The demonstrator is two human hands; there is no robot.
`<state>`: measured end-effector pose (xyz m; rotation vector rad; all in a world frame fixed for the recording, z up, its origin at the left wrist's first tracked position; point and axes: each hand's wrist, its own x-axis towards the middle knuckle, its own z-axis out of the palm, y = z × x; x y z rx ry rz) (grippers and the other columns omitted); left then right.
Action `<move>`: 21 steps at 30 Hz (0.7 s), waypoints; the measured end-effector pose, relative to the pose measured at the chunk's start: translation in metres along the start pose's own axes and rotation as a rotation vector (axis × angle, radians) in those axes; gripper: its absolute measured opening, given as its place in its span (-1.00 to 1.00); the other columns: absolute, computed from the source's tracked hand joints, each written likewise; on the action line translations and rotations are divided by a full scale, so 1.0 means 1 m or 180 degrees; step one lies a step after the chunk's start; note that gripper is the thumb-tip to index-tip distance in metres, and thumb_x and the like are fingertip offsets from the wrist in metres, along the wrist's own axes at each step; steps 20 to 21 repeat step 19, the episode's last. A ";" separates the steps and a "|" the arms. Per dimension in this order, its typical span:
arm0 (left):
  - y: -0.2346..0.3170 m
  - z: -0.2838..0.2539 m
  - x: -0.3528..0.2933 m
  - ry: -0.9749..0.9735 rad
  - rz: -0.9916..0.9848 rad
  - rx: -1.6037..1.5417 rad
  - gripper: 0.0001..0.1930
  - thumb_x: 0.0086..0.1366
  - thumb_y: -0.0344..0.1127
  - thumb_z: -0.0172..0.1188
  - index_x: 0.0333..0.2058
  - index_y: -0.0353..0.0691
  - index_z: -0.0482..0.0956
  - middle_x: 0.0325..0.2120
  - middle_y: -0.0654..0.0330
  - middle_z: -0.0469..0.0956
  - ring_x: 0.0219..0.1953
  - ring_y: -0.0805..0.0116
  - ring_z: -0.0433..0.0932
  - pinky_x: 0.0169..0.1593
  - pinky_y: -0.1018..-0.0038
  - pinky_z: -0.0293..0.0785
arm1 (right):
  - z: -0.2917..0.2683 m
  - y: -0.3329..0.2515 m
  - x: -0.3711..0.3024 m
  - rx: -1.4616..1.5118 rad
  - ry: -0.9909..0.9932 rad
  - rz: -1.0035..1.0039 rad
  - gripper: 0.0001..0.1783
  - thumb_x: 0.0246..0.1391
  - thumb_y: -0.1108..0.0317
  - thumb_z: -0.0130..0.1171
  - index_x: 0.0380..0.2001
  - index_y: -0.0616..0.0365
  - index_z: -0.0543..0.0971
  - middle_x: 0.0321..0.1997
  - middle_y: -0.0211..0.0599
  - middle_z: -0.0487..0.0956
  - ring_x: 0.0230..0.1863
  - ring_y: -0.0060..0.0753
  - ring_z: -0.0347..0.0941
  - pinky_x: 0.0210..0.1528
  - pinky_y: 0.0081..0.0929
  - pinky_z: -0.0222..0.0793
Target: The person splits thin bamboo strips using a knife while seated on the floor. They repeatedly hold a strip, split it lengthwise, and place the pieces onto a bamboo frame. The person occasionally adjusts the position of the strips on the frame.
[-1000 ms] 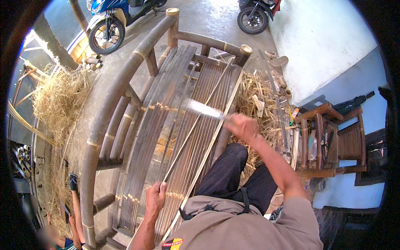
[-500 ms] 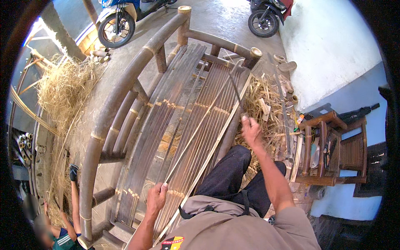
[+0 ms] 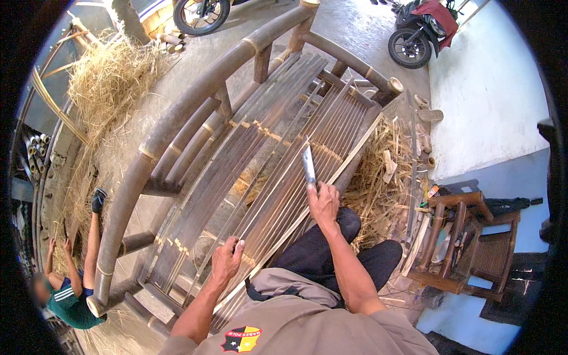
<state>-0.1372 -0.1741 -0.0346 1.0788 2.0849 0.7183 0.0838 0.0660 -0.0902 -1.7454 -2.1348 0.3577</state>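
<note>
Before me stands a dark bamboo bench (image 3: 160, 142) with long, narrow slats along its seat. My right hand (image 3: 323, 204) grips a knife (image 3: 309, 165), its pale metal blade pointing up and away over the slats. Closer to me, my left hand (image 3: 228, 260) is closed, thumb on top, around the near end of a thin bamboo strip. From there the strip runs forward over the slats, hard to tell apart from them. A longer pale strip (image 3: 355, 157) lies along the seat's right side, by my knee.
Bamboo shavings (image 3: 378, 177) lie right of the bench, straw-like shavings (image 3: 109, 89) at far left. A wooden chair (image 3: 455, 248) rests against the right wall. Motorbikes (image 3: 411, 44) stand at the back. Another person (image 3: 74, 296) is low at left.
My right hand has come nearer and to the left, and the knife blade now shows broadside. My left hand stays low over the seat. The whole view has turned and shifted.
</note>
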 end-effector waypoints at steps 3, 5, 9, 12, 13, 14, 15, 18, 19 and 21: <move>0.005 0.007 -0.007 -0.0037 0.0109 0.0006 -0.73 0.38 -0.10 0.11 -0.24 -0.19 0.55 -0.59 -0.11 0.54 -0.49 -0.18 0.56 -0.42 0.05 0.40 | -0.001 -0.018 0.031 0.2205 -0.0476 0.0619 -0.37 0.25 -0.13 0.08 -0.01 0.31 0.51 -0.24 -0.07 0.56 -0.29 -0.24 0.53 -0.21 -0.29 0.48; 0.009 0.009 -0.012 -0.0022 0.0329 -0.0003 -0.75 0.37 -0.11 0.12 -0.25 -0.19 0.56 -0.58 -0.10 0.54 -0.49 -0.17 0.56 -0.41 0.06 0.41 | -0.001 -0.027 0.048 0.2751 -0.0731 0.1035 -0.50 0.27 -0.04 0.10 -0.14 0.28 0.55 -0.38 -0.25 0.53 -0.42 -0.43 0.49 -0.34 -0.41 0.47; 0.015 0.004 -0.014 -0.0161 0.0401 0.0129 -0.69 0.37 -0.05 0.12 -0.22 -0.20 0.58 -0.48 -0.11 0.58 -0.41 -0.14 0.59 -0.34 0.11 0.46 | 0.004 -0.032 0.066 0.2850 -0.0840 0.1267 -0.70 0.27 0.18 0.13 -0.47 0.14 0.50 -0.52 -0.46 0.40 -0.46 -0.50 0.25 -0.38 -0.34 0.24; 0.010 0.002 -0.022 -0.0293 0.0235 -0.0058 -0.62 0.38 0.03 0.09 -0.24 -0.21 0.58 -0.44 -0.10 0.59 -0.36 -0.13 0.59 -0.31 0.09 0.47 | -0.012 -0.016 0.085 0.3129 -0.0728 0.1440 -0.75 0.23 0.10 0.14 -0.36 0.05 0.53 -0.43 -0.41 0.49 -0.40 -0.45 0.42 -0.38 -0.38 0.41; 0.010 0.003 -0.022 -0.0339 0.0101 0.0141 -0.60 0.38 0.05 0.07 -0.27 -0.22 0.57 -0.45 -0.10 0.57 -0.36 -0.12 0.58 -0.31 0.07 0.46 | -0.020 -0.010 0.094 0.3339 -0.0683 0.1600 -0.74 0.22 0.12 0.17 -0.29 0.10 0.59 -0.33 -0.36 0.55 -0.36 -0.40 0.41 -0.25 -0.31 0.37; 0.011 0.005 -0.027 -0.0361 0.0058 0.0406 -0.57 0.38 0.08 0.05 -0.31 -0.22 0.55 -0.47 -0.10 0.56 -0.36 -0.12 0.57 -0.31 0.06 0.45 | -0.030 -0.003 0.100 0.3162 -0.0347 0.1444 -0.74 0.22 0.11 0.16 -0.27 0.09 0.60 -0.33 -0.31 0.59 -0.36 -0.40 0.46 -0.29 -0.35 0.41; 0.012 0.007 -0.027 -0.0268 0.0009 0.0338 -0.54 0.38 0.11 0.03 -0.35 -0.23 0.53 -0.48 -0.10 0.55 -0.36 -0.12 0.57 -0.31 0.04 0.45 | -0.037 0.003 0.112 0.3559 -0.0378 0.1462 -0.74 0.25 0.10 0.14 -0.30 0.07 0.54 -0.36 -0.38 0.55 -0.30 -0.41 0.48 -0.27 -0.32 0.47; 0.017 0.015 -0.031 0.0126 0.0036 0.0240 -0.49 0.39 0.16 -0.01 -0.39 -0.25 0.49 -0.46 -0.09 0.55 -0.34 -0.11 0.57 -0.29 0.03 0.45 | -0.064 0.025 0.149 0.3572 -0.0162 0.1537 -0.76 0.31 0.18 0.08 -0.29 0.13 0.54 -0.35 -0.28 0.57 -0.31 -0.33 0.50 -0.22 -0.37 0.48; 0.018 0.017 -0.031 0.0219 0.0017 0.0260 -0.48 0.39 0.17 -0.02 -0.39 -0.25 0.49 -0.45 -0.08 0.56 -0.33 -0.11 0.57 -0.28 0.02 0.45 | -0.054 0.029 0.146 0.3625 -0.0327 0.1388 -0.76 0.31 0.18 0.08 -0.29 0.13 0.54 -0.35 -0.28 0.57 -0.31 -0.33 0.50 -0.22 -0.37 0.48; 0.018 0.017 -0.031 0.0219 0.0017 0.0260 -0.48 0.39 0.17 -0.02 -0.39 -0.25 0.49 -0.45 -0.08 0.56 -0.33 -0.11 0.57 -0.28 0.02 0.45 | -0.054 0.029 0.146 0.3625 -0.0327 0.1388 -0.76 0.31 0.18 0.08 -0.29 0.13 0.54 -0.35 -0.28 0.57 -0.31 -0.33 0.50 -0.22 -0.37 0.48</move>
